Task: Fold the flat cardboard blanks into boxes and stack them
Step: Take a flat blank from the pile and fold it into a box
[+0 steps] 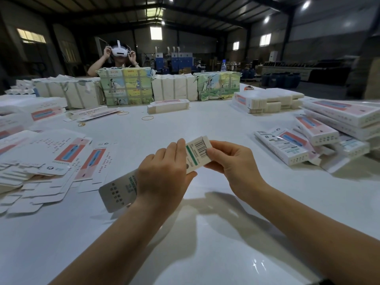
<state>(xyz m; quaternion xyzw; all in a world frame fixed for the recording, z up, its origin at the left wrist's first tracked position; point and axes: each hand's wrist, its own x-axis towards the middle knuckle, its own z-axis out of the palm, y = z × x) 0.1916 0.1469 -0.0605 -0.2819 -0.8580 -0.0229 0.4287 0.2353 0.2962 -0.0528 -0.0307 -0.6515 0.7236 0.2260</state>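
Both hands hold one long narrow white cardboard box above the white glossy bench, near the middle of the view. Left hand wraps over the box's mid-section, fingers curled round it, thumb on the near side; its grip is closed around the carton. Right hand pinches the far end of the box, thumb on the barcode face, fingers curled behind; the end flap there looks partly tucked, cannot tell if fully shut. The box's near end, with grey printed text, sticks out below the left wrist, tilted down toward the bench. Left of the hands: a loose spread of flat white cardboard blanks with pink-and-blue print, overlapping, lying on the bench. Right side: a pile of folded white boxes with pink-and-blue panels, stacked unevenly, some lying slanted. Behind that pile, a neat stack of flat white blanks. Across the far edge of the bench: a row of paper-wrapped bundles, some plain white, some with green-and-yellow illustrated wrap. A small banded stack of blanks lies in front of the row. Several thin yellow rubber bands lie loose on the bench near it. Another person wearing a white headset sits behind the bundles, both hands raised to the headset. A clear plastic bottle stands further back.
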